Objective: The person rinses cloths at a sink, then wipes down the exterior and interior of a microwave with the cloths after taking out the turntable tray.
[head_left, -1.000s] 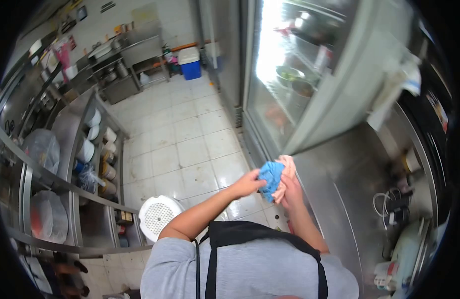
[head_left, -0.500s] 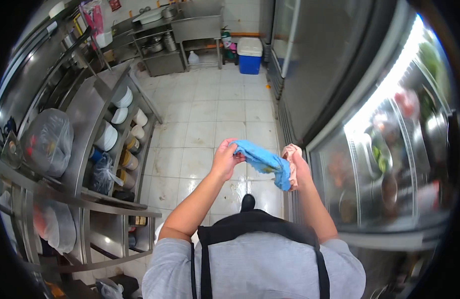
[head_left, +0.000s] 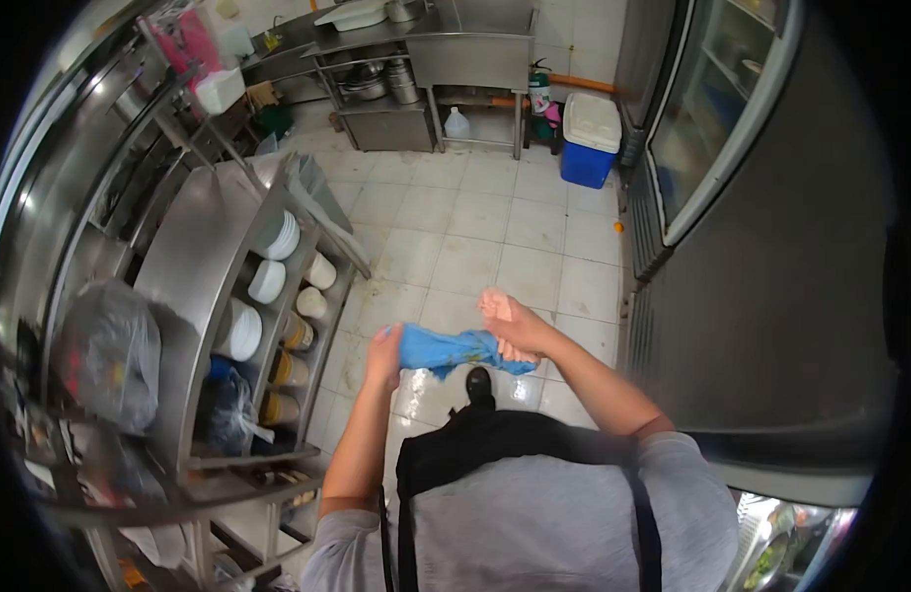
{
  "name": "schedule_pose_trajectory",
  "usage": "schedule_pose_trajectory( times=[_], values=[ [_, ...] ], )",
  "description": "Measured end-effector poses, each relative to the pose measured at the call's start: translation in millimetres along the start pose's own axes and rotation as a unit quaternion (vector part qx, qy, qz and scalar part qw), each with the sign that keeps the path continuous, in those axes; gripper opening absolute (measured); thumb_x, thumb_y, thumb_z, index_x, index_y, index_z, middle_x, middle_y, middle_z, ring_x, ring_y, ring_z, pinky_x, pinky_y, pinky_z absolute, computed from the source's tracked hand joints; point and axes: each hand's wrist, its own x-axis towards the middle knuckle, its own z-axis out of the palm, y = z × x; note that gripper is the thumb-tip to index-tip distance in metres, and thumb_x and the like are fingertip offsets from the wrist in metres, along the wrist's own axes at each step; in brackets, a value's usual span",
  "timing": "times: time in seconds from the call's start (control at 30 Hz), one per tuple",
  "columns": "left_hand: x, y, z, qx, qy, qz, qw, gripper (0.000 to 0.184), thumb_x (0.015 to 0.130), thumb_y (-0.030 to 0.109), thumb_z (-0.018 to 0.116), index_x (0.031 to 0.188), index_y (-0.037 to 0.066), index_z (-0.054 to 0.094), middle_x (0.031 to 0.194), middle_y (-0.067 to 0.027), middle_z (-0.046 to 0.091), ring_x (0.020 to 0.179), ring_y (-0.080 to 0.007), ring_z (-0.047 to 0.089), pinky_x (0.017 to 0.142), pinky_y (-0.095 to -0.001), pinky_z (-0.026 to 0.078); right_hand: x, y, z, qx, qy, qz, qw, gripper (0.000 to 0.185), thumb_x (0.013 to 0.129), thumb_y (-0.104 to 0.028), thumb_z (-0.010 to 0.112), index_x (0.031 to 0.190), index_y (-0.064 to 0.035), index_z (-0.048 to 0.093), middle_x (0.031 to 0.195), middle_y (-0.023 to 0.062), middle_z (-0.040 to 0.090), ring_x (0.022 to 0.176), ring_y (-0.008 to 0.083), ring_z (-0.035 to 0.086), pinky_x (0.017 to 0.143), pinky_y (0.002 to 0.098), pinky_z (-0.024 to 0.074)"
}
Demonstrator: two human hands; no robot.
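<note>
Blue cloth (head_left: 436, 348) stretched between two hands beside the steel shelf unit (head_left: 194, 237)

The blue cloth hung above the tiled floor (head_left: 455, 261), to the right of the shelf unit and apart from it. It was drawn out sideways, creased, with dark stains toward its right end. The left hand (head_left: 383, 357), the nearer of the two to the shelf unit, had its fingers closed on the cloth's left end; some fingertips were hidden. The right hand (head_left: 520, 331), farther from the shelf unit, had its fingers clamped around a bunched pink cloth (head_left: 496, 304), part of which stuck out past the fist. The blue cloth's right end met that hand, though whether the fingers gripped it too could not be told. A dark shoe (head_left: 479, 385) showed below the blue cloth, also right of the shelf unit.

White bowls (head_left: 240, 331) and tubs (head_left: 291, 368) stood inside the shelf unit, and a clear plastic bag (head_left: 115, 355) sat by its near end. Well beyond its far end, to the right, stood a blue cooler (head_left: 586, 166) with a white lid.
</note>
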Motion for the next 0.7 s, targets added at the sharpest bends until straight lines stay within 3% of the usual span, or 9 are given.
schedule_pose_trajectory(
  times=[0.1,0.2,0.27,0.33,0.43,0.53,0.57,0.7],
  values=[
    [95.1,29.7,31.9,-0.024,-0.071,-0.041,0.996,0.017,0.085,0.020,0.045,0.089,0.003,0.047,0.077,-0.0060,0.054,0.067,-0.0158,0.054,0.059,-0.0298,0.046,37.0,-56.4,-48.6,0.071,0.018,0.107,0.992,0.054,0.081,-0.026,0.051,0.124,-0.0018,0.030,0.094,0.0075,0.054,0.080,0.0107,0.052,0.068,0.0248,0.0439],
    [180.6,66.0,89.2,-0.041,-0.156,-0.059,0.985,0.018,0.084,0.020,0.047,0.090,0.003,0.047,0.078,-0.0073,0.054,0.068,-0.0169,0.054,0.061,-0.0314,0.046,85.5,-23.1,-114.2,0.179,0.126,0.041,0.975,0.054,0.082,-0.028,0.049,0.126,-0.0025,0.029,0.102,0.0064,0.053,0.089,0.0122,0.050,0.078,0.0250,0.0401],
    [237.8,94.5,122.4,-0.058,-0.188,-0.066,0.978,0.018,0.084,0.019,0.047,0.092,0.003,0.047,0.080,-0.0081,0.054,0.071,-0.0171,0.054,0.063,-0.0322,0.046,112.1,8.2,-172.2,0.276,0.136,0.098,0.946,0.054,0.082,-0.029,0.050,0.125,-0.0029,0.032,0.108,0.0063,0.051,0.091,0.0149,0.050,0.080,0.0249,0.0386],
    [297.7,122.6,151.6,-0.089,-0.203,-0.065,0.973,0.019,0.083,0.019,0.047,0.094,0.003,0.046,0.082,-0.0086,0.054,0.074,-0.0179,0.055,0.066,-0.0334,0.047,124.9,-25.1,-213.1,0.221,0.227,0.199,0.927,0.047,0.083,-0.027,0.046,0.121,-0.0016,0.038,0.106,0.0097,0.052,0.092,0.0162,0.050,0.080,0.0249,0.0388],
    [388.1,161.9,170.9,-0.125,-0.192,-0.028,0.973,0.022,0.084,0.019,0.046,0.099,0.003,0.045,0.087,-0.0100,0.054,0.077,-0.0194,0.054,0.070,-0.0341,0.046,179.2,70.1,-311.5,0.017,0.220,0.208,0.953,0.040,0.083,-0.026,0.043,0.113,0.0009,0.045,0.095,0.0119,0.055,0.084,0.0165,0.053,0.073,0.0279,0.0425],
    [467.2,209.8,170.0,-0.143,-0.120,-0.004,0.982,0.024,0.085,0.017,0.040,0.106,0.004,0.044,0.097,-0.0117,0.053,0.087,-0.0215,0.053,0.075,-0.0356,0.045,243.6,2.8,-369.2,-0.035,0.185,0.339,0.922,0.029,0.080,-0.021,0.043,0.097,0.0012,0.052,0.079,0.0132,0.057,0.073,0.0188,0.056,0.063,0.0303,0.0440],
    [495.9,223.5,164.3,-0.171,-0.100,0.004,0.980,0.024,0.085,0.016,0.039,0.106,0.005,0.045,0.097,-0.0110,0.053,0.088,-0.0218,0.053,0.075,-0.0357,0.045,270.2,-15.9,-390.6,-0.056,0.189,0.341,0.919,0.027,0.079,-0.019,0.043,0.092,0.0013,0.054,0.074,0.0137,0.058,0.070,0.0195,0.057,0.060,0.0311,0.0444],
    [606.3,273.0,122.6,-0.207,-0.025,0.042,0.977,0.023,0.084,0.013,0.035,0.104,0.007,0.045,0.094,-0.0078,0.054,0.085,-0.0209,0.054,0.074,-0.0363,0.046,402.1,-39.9,-478.1,-0.179,0.274,0.148,0.933,0.020,0.075,-0.016,0.047,0.087,-0.0021,0.056,0.074,0.0122,0.060,0.070,0.0196,0.058,0.061,0.0301,0.0441]
  ],
)
